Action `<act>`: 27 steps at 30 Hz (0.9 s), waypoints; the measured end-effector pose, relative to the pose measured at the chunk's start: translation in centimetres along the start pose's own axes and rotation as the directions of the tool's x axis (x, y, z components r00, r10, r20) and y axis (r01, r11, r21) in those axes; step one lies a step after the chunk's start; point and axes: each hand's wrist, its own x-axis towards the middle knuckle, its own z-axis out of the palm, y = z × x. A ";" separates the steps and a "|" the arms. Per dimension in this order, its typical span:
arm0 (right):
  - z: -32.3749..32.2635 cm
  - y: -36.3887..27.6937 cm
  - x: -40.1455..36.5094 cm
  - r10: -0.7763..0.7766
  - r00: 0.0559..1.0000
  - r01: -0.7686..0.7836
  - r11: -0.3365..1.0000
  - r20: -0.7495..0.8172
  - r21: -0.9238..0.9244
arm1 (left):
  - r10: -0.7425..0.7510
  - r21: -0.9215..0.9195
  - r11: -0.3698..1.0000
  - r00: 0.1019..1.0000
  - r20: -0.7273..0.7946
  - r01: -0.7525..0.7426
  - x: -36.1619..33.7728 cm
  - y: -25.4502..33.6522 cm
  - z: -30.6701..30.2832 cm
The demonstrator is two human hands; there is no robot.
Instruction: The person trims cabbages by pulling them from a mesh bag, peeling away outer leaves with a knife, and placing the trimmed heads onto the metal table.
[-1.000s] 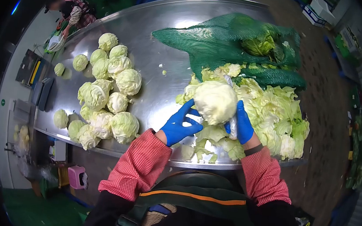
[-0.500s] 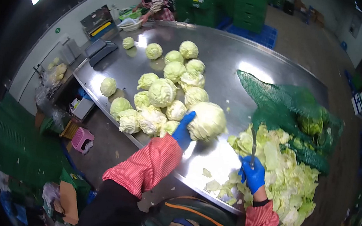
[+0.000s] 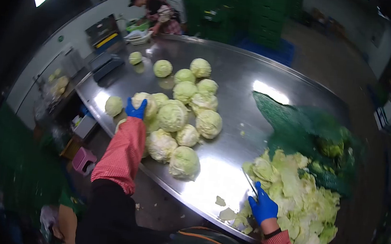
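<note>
My left hand [image 3: 136, 109], in a blue glove, is closed round a pale cabbage [image 3: 146, 100] at the left side of the cabbage group. More cabbages [image 3: 173, 116] lie close together to its right, and one [image 3: 184, 163] sits near the table's front edge. My right hand [image 3: 263, 204], also gloved in blue, grips a knife [image 3: 250, 181] whose thin blade points up and left. Beside it on the right is a heap of loose cabbage leaves [image 3: 301, 200].
The metal table [image 3: 238, 79] has a raised rim. Green netting [image 3: 295, 125] lies on its right side. A dark scale [image 3: 107, 67] stands at the far left corner. Past the far edge, a person [image 3: 161, 13] bends over a white basket [image 3: 138, 37]. Green crates [image 3: 266, 20] stand behind.
My left hand has moved left and up, from the large cabbage to another one. That large cabbage is no longer at its earlier spot. The knife in my right hand now tilts left.
</note>
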 end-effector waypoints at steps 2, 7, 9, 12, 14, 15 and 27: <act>-0.8 -0.3 0.2 0.056 0.997 -0.049 0.993 0.057 -0.110 | -0.089 0.137 0.988 0.981 0.172 0.066 4.5 -5.0 2.7; 2.1 5.0 -0.5 0.195 0.976 -0.170 0.959 0.095 -0.228 | -0.027 0.317 0.946 0.957 0.287 -0.069 4.0 2.7 2.1; 1.2 6.7 -2.0 0.177 0.983 -0.166 0.970 0.046 -0.179 | 0.379 0.164 0.907 0.921 0.083 -0.388 -0.7 8.9 3.0; -0.3 9.2 -3.6 0.140 0.990 -0.143 0.983 -0.033 -0.113 | 0.658 -0.519 0.675 0.746 0.102 -0.524 -8.8 19.5 5.5; -1.9 10.3 -3.8 0.171 0.983 -0.177 0.978 -0.067 -0.107 | 0.670 -0.732 0.627 0.663 0.333 -0.266 -16.2 26.5 6.3; -2.2 11.2 -3.9 0.182 0.980 -0.189 0.976 -0.075 -0.110 | 0.656 -0.773 0.631 0.580 0.483 -0.070 -19.9 29.4 6.7; -17.9 24.0 3.0 0.424 0.904 -0.211 0.346 0.048 0.914 | 0.219 -0.150 0.963 -0.323 0.921 0.223 -48.6 49.3 21.4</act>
